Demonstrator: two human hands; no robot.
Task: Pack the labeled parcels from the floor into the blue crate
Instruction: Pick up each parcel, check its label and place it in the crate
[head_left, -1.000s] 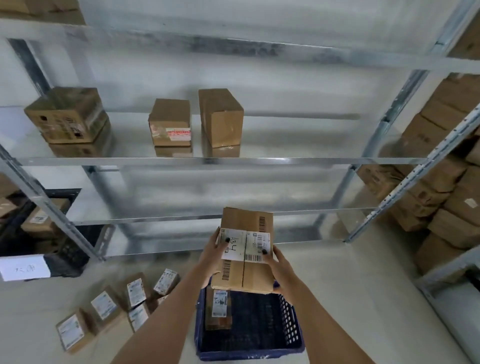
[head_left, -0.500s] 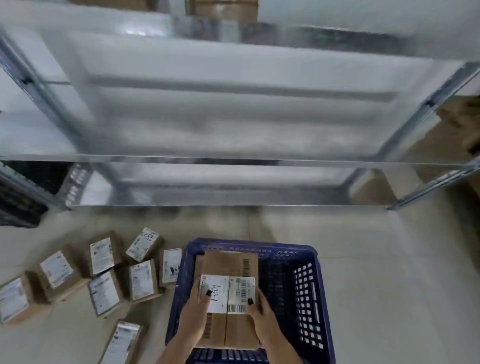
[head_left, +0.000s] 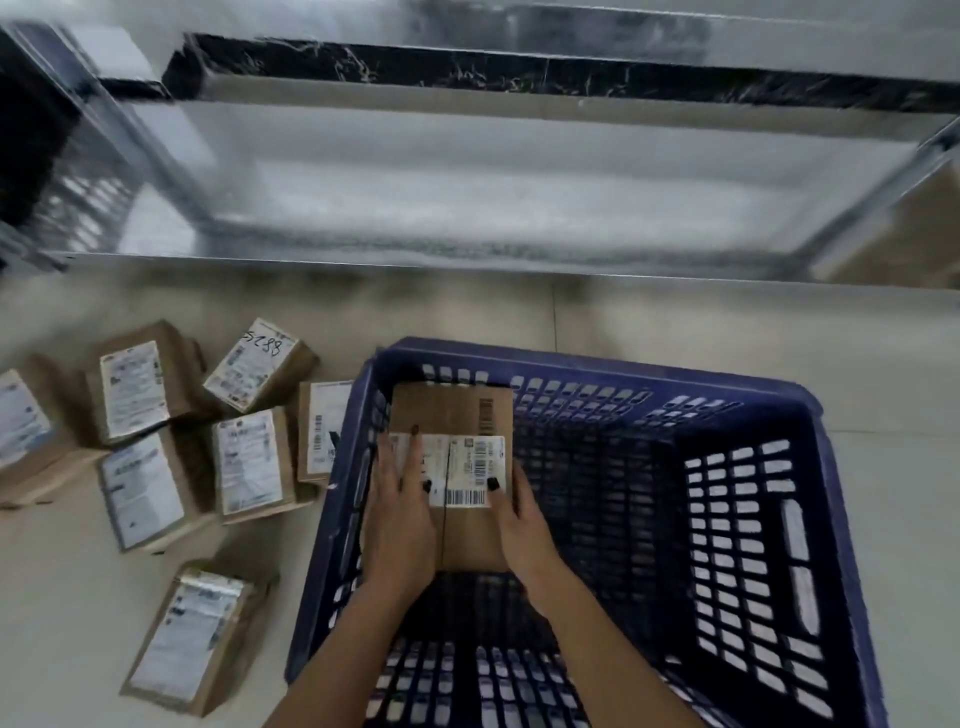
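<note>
A brown cardboard parcel (head_left: 457, 415) with a white barcode label sits low inside the blue crate (head_left: 597, 364), against its left wall. My left hand (head_left: 400, 519) lies flat on the parcel's top left, fingers straight over the label. My right hand (head_left: 524, 530) grips the parcel's right edge, thumb on top and fingers hidden down the side. Several labeled parcels lie on the floor left of the crate, among them one marked by hand (head_left: 257, 364), one leaning on the crate wall (head_left: 324, 431) and one nearest me (head_left: 192, 634).
A metal shelf rack (head_left: 467, 197) stands just beyond the crate, with its lowest shelf close to the floor. A dark crate (head_left: 31, 156) is at the far left behind the rack post. Brown boxes (head_left: 904, 228) show at the right edge. Pale floor tiles surround the crate.
My view has tipped down from the shelves to the floor. Both hands have lowered the parcel from chest height into the left side of the blue crate.
</note>
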